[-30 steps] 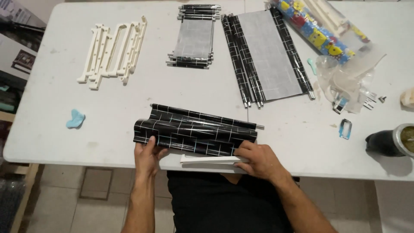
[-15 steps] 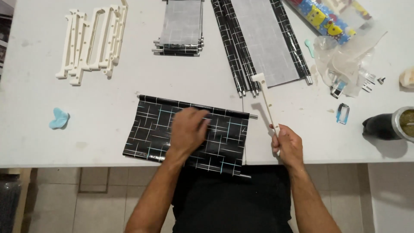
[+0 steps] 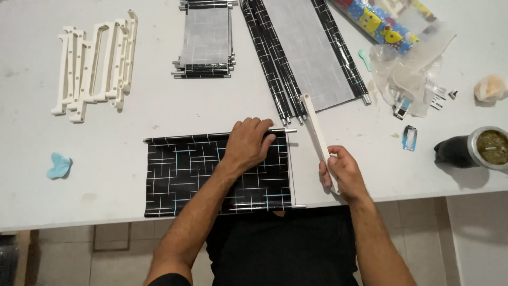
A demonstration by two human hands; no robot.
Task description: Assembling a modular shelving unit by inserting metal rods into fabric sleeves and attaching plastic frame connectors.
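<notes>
A black fabric panel (image 3: 190,175) with a thin white and blue line pattern lies flat at the near edge of the white table (image 3: 106,159), a metal rod (image 3: 211,134) along its far edge. My left hand (image 3: 247,143) presses palm down on the panel's far right corner, over the rod. My right hand (image 3: 338,172) grips the near end of a long white plastic bar (image 3: 315,127), which slants away across the table just right of the panel.
Several white plastic frame pieces (image 3: 95,63) lie at far left. Folded grey and black panels (image 3: 205,42) and a longer panel with rods (image 3: 307,53) sit at the back. A colourful roll (image 3: 378,24), clear plastic wrap (image 3: 413,69), a small clip (image 3: 409,137), a dark cup (image 3: 476,148) and a blue scrap (image 3: 58,165) lie around.
The folded panel was spread out flat on the table. My left hand moved onto its far right corner, and my right hand carried the white bar to the right of the panel.
</notes>
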